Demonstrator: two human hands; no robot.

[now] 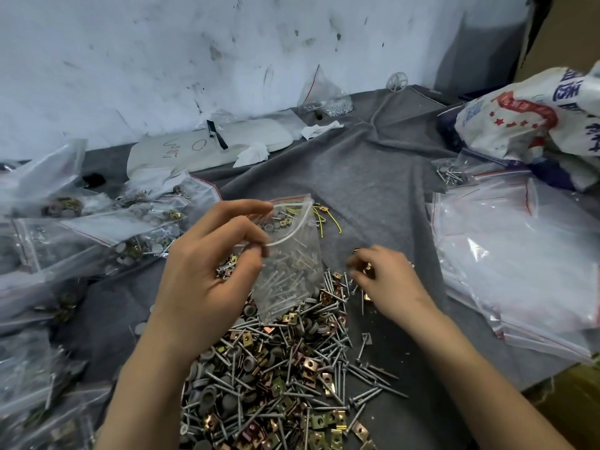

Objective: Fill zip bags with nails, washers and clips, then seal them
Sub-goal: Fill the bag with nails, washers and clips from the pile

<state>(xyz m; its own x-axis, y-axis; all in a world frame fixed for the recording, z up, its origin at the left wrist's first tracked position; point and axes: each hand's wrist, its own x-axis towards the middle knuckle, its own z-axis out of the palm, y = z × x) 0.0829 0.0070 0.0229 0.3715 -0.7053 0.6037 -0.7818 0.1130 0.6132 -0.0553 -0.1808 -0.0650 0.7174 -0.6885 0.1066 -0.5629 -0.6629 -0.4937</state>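
Note:
My left hand [211, 271] pinches the open mouth of a small clear zip bag [289, 271], which hangs upright with several nails inside. A big loose pile of nails, grey washers and brass clips [279, 368] lies on the grey cloth below it. My right hand [383, 274] is low at the pile's right edge, fingers curled round a few brass clips [367, 271].
Filled zip bags [107, 228] lie heaped at the left. A stack of empty zip bags [519, 254] sits at the right, with a printed white sack [526, 118] behind it. Yellow wire bits [328, 219] lie beyond the held bag. A wall closes the back.

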